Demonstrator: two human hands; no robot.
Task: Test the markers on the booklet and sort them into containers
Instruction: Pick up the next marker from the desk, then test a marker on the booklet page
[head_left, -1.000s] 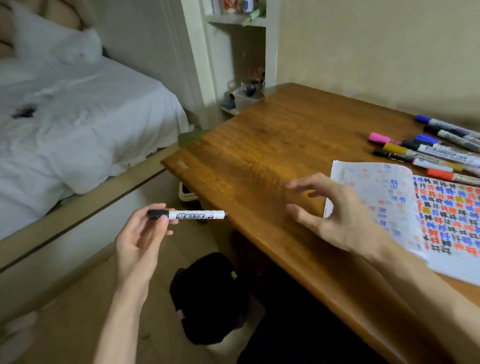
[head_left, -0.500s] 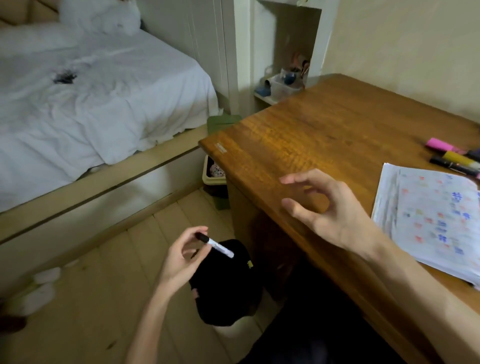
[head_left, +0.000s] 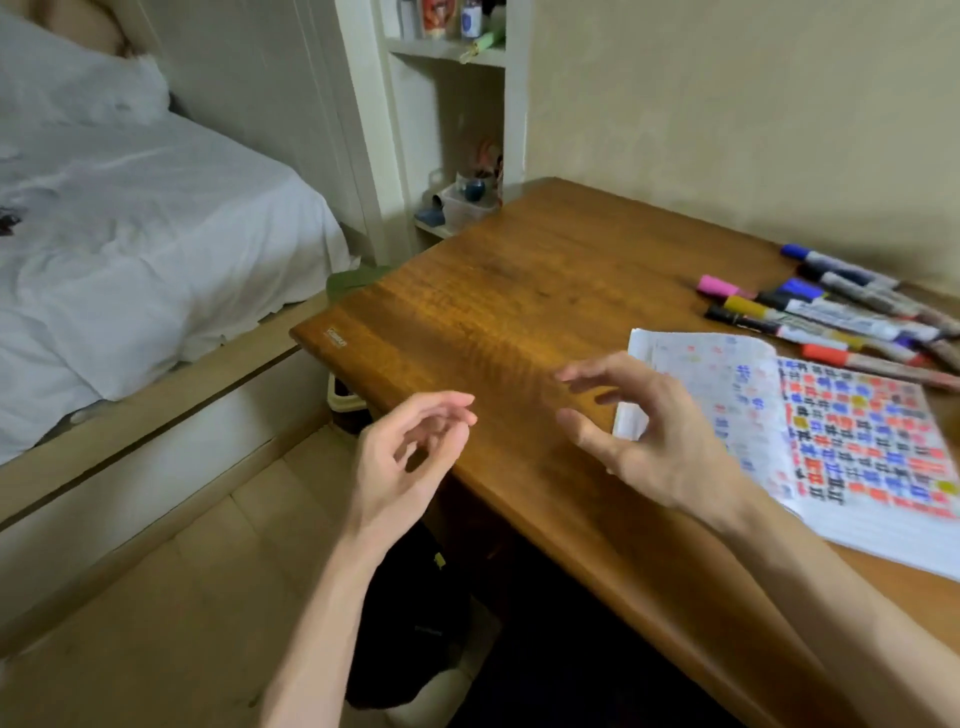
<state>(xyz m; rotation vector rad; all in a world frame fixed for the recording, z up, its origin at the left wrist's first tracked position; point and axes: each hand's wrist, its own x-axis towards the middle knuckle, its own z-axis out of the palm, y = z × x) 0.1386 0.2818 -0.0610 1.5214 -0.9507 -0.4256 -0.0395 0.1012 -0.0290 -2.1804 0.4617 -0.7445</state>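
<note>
Left hand (head_left: 410, 457) and right hand (head_left: 660, 441), both empty with loosely curled fingers, hover over the worktop (head_left: 519, 312) edge beside the booklet (head_left: 831, 441) and markers (head_left: 831, 312).

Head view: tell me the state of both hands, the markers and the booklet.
Left hand: empty, fingers loosely curled, beside the desk.
Right hand: empty, fingers spread, over the desk.
Booklet: open, flat on the desk, page full of colour marks.
Markers: capped, lying together on the desk beyond the booklet.
</note>
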